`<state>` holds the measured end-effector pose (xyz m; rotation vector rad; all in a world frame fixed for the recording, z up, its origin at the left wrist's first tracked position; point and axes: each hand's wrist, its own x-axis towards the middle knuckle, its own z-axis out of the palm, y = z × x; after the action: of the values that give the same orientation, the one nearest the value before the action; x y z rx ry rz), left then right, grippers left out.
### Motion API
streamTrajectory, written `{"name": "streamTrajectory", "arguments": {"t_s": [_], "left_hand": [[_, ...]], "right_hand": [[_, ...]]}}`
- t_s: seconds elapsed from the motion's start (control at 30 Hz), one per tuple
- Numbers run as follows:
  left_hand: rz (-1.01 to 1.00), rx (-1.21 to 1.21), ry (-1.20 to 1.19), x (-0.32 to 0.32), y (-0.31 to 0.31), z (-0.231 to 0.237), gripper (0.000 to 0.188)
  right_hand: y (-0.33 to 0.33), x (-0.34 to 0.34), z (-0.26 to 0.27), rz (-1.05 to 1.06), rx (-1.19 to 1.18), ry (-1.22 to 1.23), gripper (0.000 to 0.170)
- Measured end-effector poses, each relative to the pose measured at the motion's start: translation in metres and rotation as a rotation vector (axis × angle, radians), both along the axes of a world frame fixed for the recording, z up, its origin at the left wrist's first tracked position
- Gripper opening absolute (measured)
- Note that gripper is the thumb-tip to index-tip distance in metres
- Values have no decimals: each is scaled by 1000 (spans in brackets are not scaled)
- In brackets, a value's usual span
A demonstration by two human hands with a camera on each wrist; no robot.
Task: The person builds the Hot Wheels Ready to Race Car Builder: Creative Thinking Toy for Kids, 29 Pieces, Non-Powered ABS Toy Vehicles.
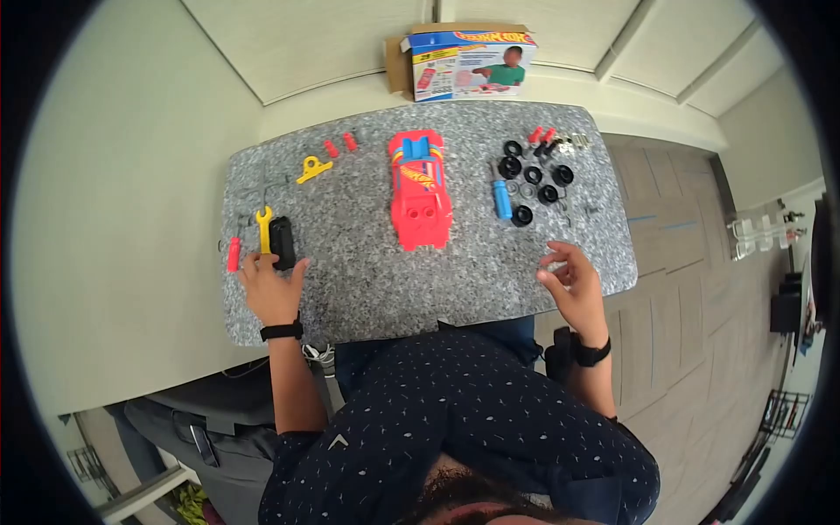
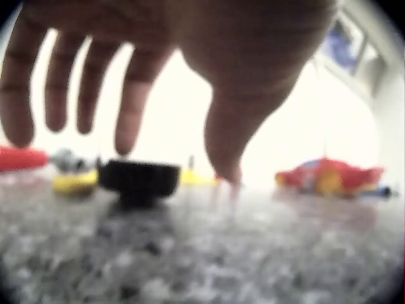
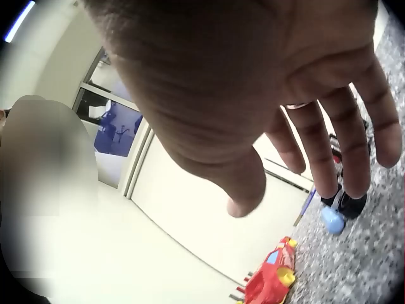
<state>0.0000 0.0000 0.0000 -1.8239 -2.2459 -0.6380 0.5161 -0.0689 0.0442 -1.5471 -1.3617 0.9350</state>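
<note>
My left hand is over the left side of the table, fingers spread beside a black part and a yellow wrench. In the left wrist view its fingers hang above the black part, holding nothing. The right hand, fingers loosely bent and empty, hovers at the table's right front, below the black wheels and a blue cylinder. A red toy car body lies mid-table between the hands. The right wrist view shows relaxed fingers and the red car beyond.
A red screwdriver-like piece lies at the table's left edge. Behind it are a yellow bracket and small red parts. More red parts sit back right. A printed box stands behind the granite-patterned table.
</note>
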Motion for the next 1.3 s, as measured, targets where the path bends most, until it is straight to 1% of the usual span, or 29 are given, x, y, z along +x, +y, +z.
{"name": "streamTrajectory", "arguments": {"t_s": [0.07, 0.1, 0.13, 0.17, 0.2, 0.3, 0.4, 0.43, 0.47, 0.53, 0.57, 0.67, 0.7, 0.77, 0.8, 0.83, 0.93, 0.97, 1.0, 1.03, 1.1, 1.13, 1.17, 1.27, 1.3], "left_hand": [[-105, 105, 3, 26, 9, 25, 59], [-247, 157, -27, 40, 18, 32, 62], [-357, 146, -67, 61, 26, 41, 64], [-440, 137, -107, 94, 15, 31, 67], [-511, 117, -118, 121, 15, 37, 71], [-693, 40, -118, 183, 39, 40, 86], [-623, -179, 10, 219, 66, 33, 93], [-610, -296, 3, 223, 73, 30, 90], [-635, -289, 23, 223, 75, 23, 88], [-680, -273, 67, 214, 76, 8, 84], [-732, -253, 38, 207, 73, 4, 76], [-863, -232, -11, 177, 56, -2, 70], [-920, -199, -95, 163, 52, -9, 63], [-922, -299, -95, 140, 39, -2, 61], [-924, -351, -93, 130, 31, 6, 61], [-931, -378, -164, 123, 25, 13, 57], [-938, -458, -134, 102, 10, 21, 55], [-926, -463, -223, 98, 7, 21, 55], [-942, -467, -244, 95, 6, 20, 53], [-958, -470, -268, 93, 5, 20, 52], [-983, -470, -321, 91, 4, 18, 50], [-992, -468, -350, 92, 3, 17, 49], [-1000, -465, -379, 93, 3, 16, 48], [-997, -436, -422, 99, -2, 16, 48], [-995, -432, -426, 100, -4, 16, 47]], "right_hand": [[15, -6, 13, -40, 22, -280, 51], [24, -8, 12, -70, 48, -297, 50], [33, -6, 8, -69, 75, -355, 50], [34, 6, -16, -40, 107, -411, 49], [37, 9, -21, -29, 135, -467, 49], [59, 3, -17, -33, 69, -499, 49], [109, 33, -48, -98, 317, -637, 45], [128, 42, -44, -153, 335, -687, 44], [146, 52, -39, -206, 354, -739, 43], [178, 76, -40, -213, 324, -775, 41], [186, 81, -38, -216, 307, -790, 41], [194, 82, -22, -148, 179, -793, 43], [197, 81, -24, -144, 158, -793, 42], [204, 79, -28, -133, 113, -791, 41], [208, 82, -33, -155, 127, -801, 39], [214, 91, -40, -177, 142, -809, 38], [232, 125, -43, -229, 161, -861, 34], [242, 135, -47, -251, 161, -893, 34], [252, 144, -51, -273, 160, -927, 35], [259, 149, -52, -227, 101, -932, 37], [278, 159, -67, -99, 135, -960, 39], [282, 156, -66, -34, 155, -974, 40], [287, 153, -65, 2, 58, -1012, 43], [299, 148, -69, 41, 1, -1053, 45], [301, 147, -73, 17, 12, -1049, 40]]}}
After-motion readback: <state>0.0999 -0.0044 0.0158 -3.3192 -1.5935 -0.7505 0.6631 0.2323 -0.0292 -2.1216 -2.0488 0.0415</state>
